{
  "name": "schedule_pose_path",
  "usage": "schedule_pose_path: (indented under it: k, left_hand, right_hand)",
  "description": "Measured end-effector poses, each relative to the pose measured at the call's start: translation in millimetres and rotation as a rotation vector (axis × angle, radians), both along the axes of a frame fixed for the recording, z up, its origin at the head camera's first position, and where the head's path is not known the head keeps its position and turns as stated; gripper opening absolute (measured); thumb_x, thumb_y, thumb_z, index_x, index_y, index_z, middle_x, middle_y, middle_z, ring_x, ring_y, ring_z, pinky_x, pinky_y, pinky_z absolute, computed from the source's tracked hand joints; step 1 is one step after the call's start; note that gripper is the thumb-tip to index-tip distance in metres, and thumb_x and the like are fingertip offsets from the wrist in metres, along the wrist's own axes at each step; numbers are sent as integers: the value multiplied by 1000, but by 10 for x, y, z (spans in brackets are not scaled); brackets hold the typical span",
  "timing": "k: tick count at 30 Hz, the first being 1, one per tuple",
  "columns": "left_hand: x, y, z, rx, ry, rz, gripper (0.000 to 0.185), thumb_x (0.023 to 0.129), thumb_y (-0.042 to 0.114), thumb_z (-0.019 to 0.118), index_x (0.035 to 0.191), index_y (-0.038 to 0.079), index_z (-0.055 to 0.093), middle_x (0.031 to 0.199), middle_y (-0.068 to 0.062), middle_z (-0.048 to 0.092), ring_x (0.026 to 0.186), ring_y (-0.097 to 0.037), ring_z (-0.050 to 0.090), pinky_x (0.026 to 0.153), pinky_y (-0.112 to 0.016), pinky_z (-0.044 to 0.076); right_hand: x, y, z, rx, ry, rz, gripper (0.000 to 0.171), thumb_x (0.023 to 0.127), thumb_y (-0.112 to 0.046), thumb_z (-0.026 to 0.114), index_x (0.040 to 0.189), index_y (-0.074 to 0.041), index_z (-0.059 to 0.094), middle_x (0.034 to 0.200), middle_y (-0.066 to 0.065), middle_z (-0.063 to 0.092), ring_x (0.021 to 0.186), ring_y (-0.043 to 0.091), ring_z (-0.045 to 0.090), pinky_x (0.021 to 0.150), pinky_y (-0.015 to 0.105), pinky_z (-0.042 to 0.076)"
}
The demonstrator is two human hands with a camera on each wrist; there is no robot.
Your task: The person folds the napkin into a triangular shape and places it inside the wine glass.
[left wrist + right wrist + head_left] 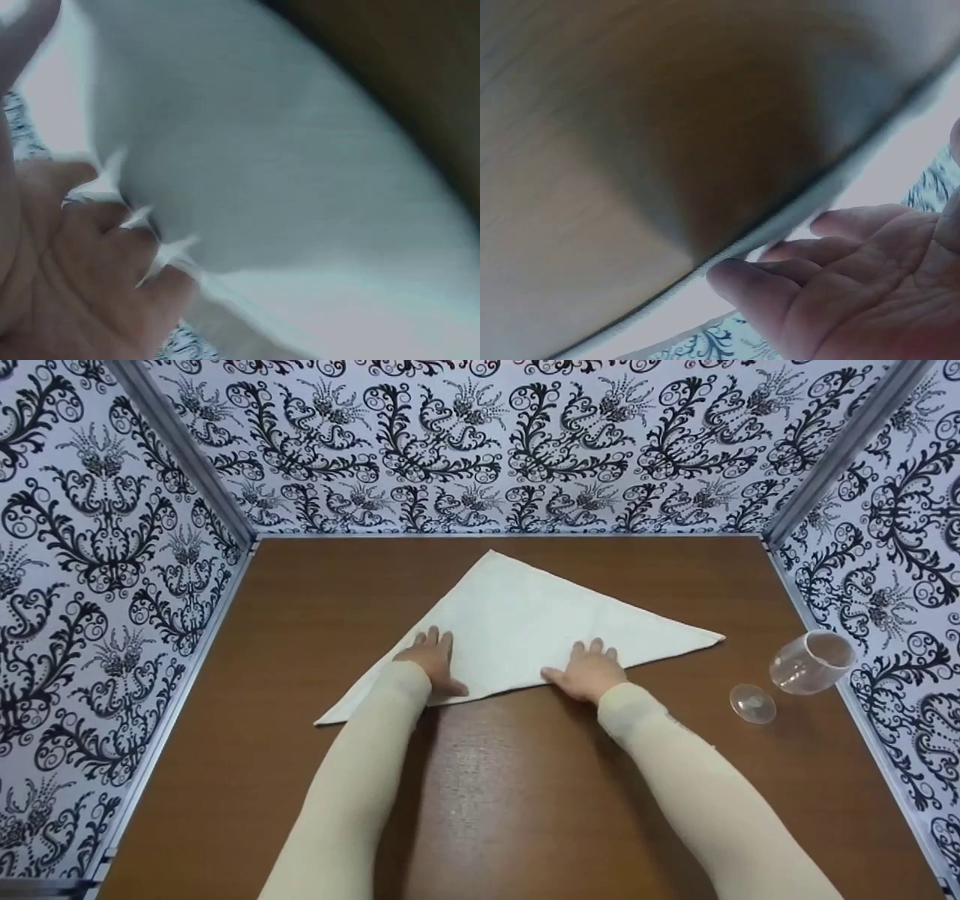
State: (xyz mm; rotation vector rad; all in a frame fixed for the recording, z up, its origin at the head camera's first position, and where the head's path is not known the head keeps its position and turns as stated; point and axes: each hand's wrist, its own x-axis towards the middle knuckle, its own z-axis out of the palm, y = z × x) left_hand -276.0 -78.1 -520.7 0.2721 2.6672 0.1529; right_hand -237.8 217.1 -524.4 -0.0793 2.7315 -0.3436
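Note:
A white cloth napkin (525, 619), folded into a triangle, lies on the table with one corner toward the back wall and its long folded edge toward me. My left hand (433, 661) rests on its left part, fingers straight and thumb near the front fold. On the right part my right hand (592, 673) is spread, its thumb along the same fold. In the left wrist view the fingertips touch the cloth (247, 150). Seen from the right wrist, the fingers (754, 289) lie at the napkin's edge (772, 225).
A clear stemmed glass (814, 664) stands on the right side of the brown table (465, 810), beyond the napkin's right corner. Patterned black-and-white walls (450, 450) with grey metal rails close off the back and both sides.

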Motion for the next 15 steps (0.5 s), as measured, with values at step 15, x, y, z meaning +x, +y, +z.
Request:
schedule_pose_path:
  k: [15]
  left_hand:
    - [-54, -48, -168, 43, -41, -4, 129, 80, 69, 81, 170, 9, 11, 177, -20, 3, 165, -41, 5, 130, -57, 22]
  right_hand:
    - [68, -77, -121, 50, 52, -20, 108, 100, -68, 53, 162, 13, 18, 165, 45, 13, 151, 66, 19, 127, 67, 21]
